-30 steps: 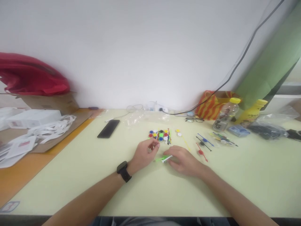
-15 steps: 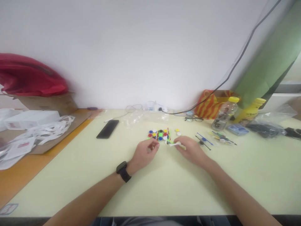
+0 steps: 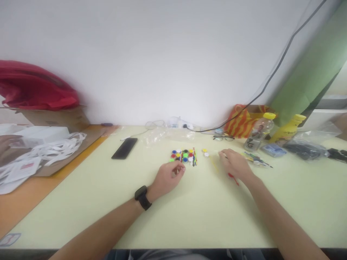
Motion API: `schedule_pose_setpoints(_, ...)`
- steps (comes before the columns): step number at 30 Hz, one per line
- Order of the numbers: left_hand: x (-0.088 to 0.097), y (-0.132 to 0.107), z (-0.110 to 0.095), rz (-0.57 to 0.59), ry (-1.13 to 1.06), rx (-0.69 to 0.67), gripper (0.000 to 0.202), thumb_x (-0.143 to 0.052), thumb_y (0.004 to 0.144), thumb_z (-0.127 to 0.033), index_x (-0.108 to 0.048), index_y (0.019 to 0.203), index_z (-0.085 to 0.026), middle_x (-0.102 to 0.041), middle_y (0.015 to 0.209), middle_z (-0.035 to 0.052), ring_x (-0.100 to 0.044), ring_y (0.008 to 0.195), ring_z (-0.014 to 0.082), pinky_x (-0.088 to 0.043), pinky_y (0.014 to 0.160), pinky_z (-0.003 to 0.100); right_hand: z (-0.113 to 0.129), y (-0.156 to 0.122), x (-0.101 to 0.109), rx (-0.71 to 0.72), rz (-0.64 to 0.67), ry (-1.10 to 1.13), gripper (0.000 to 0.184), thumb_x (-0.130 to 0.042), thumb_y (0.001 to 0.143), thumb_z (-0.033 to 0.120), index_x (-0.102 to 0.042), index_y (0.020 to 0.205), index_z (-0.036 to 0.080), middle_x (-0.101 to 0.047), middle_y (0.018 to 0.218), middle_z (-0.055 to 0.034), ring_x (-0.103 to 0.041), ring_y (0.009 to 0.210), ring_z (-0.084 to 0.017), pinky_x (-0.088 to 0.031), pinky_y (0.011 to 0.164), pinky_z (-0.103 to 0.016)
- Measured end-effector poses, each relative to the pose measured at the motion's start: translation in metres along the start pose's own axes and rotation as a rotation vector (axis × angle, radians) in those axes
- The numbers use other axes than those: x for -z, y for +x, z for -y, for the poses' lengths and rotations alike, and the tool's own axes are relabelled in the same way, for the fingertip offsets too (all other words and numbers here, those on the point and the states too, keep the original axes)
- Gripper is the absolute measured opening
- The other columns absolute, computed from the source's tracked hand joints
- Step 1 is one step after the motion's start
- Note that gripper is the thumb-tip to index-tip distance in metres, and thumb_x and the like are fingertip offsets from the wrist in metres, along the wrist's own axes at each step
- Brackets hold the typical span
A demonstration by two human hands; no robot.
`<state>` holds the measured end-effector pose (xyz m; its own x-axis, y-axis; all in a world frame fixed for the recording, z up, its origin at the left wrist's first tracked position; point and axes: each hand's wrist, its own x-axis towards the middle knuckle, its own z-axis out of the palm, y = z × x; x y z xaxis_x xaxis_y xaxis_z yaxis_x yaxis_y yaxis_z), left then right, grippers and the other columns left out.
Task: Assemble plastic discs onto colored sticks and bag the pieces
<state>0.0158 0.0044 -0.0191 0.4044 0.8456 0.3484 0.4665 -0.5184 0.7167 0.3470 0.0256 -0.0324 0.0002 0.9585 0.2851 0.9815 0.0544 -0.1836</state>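
Note:
My left hand (image 3: pixel 166 178), with a black watch on its wrist, rests with curled fingers, thumb and fingertips close together. Whatever they may pinch is too small to make out. Just beyond it lie rows of small coloured discs (image 3: pixel 185 159) in several colours. A bundle of thin coloured sticks (image 3: pixel 194 157) stands at their right side. My right hand (image 3: pixel 235 164) is low over the table farther right, fingers closed and pointing left; their contents are hidden. A red stick-like piece (image 3: pixel 233 178) shows below it, and a faint, blurred yellow stick (image 3: pixel 214 165) is left of it.
A yellow disc (image 3: pixel 204 150) and a white disc (image 3: pixel 206 155) lie apart. Bagged sticks (image 3: pixel 257 159), bottles (image 3: pixel 260 131) and glasses (image 3: pixel 223 138) are rightward. A phone (image 3: pixel 124 148) lies left. Another person's hand (image 3: pixel 8 142) is by white boxes (image 3: pixel 43 135).
My right hand has moved right, away from the discs, and now covers where blue and black sticks lay. The white stick it held no longer shows. My left hand has barely moved.

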Motion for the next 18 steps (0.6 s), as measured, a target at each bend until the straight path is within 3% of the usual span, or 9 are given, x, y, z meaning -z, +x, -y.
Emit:
schedule_pose_setpoints(3, 0.000, 0.000, -0.001, 0.011, 0.000, 0.004, 0.013, -0.057, 0.097, -0.029, -0.067, 0.093, -0.022, -0.068, 0.080, 0.0000, -0.062, 0.073, 0.0151, -0.047, 0.067, 0.025, 0.006, 0.001, -0.005, 0.092, -0.032, 0.060, 0.035, -0.032, 0.105, 0.030, -0.063, 0.093, 0.021, -0.070, 0.096, -0.0099, -0.065, 0.089, -0.025, -0.043, 0.076, -0.035)
schedule_pose_setpoints(9, 0.000, -0.001, 0.001, 0.021, 0.000, 0.010, 0.014, -0.056, 0.096, -0.029, -0.067, 0.094, -0.022, -0.069, 0.079, 0.0004, -0.063, 0.072, 0.0157, -0.048, 0.066, 0.026, 0.014, 0.002, -0.016, 0.148, -0.112, 0.142, 0.020, -0.038, 0.101, 0.023, -0.057, 0.098, 0.023, -0.070, 0.101, -0.0098, -0.064, 0.097, -0.026, -0.046, 0.081, -0.036)
schedule_pose_setpoints(18, -0.001, -0.001, 0.002, 0.040, 0.002, 0.013, 0.016, -0.055, 0.097, -0.031, -0.068, 0.095, -0.022, -0.069, 0.080, 0.0006, -0.062, 0.072, 0.0157, -0.048, 0.067, 0.026, 0.019, 0.002, -0.014, 0.178, -0.077, 0.108, 0.021, -0.039, 0.101, 0.022, -0.059, 0.099, 0.022, -0.068, 0.100, -0.0096, -0.063, 0.099, -0.027, -0.045, 0.082, -0.036)
